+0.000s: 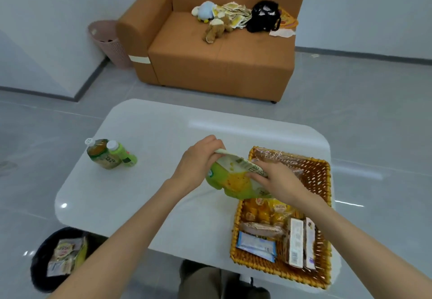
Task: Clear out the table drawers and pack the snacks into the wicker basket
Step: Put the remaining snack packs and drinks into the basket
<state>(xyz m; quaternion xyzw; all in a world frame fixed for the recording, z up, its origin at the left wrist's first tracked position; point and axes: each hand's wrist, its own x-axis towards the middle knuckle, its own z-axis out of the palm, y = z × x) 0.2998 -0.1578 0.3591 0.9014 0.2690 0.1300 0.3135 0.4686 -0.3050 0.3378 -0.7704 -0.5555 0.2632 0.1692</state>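
The glossy white rounded bench carries a rectangular woven wicker basket at its right, with packaged snacks inside. A green and yellow plastic snack bag hangs tilted over the basket's near-left rim, held by both forearms reaching forward. The left hand curls its grip, pinching the bag's top edge. The right hand lays its fingers across the bag's face; its thumb is hidden, so I cannot tell whether that grip pinches.
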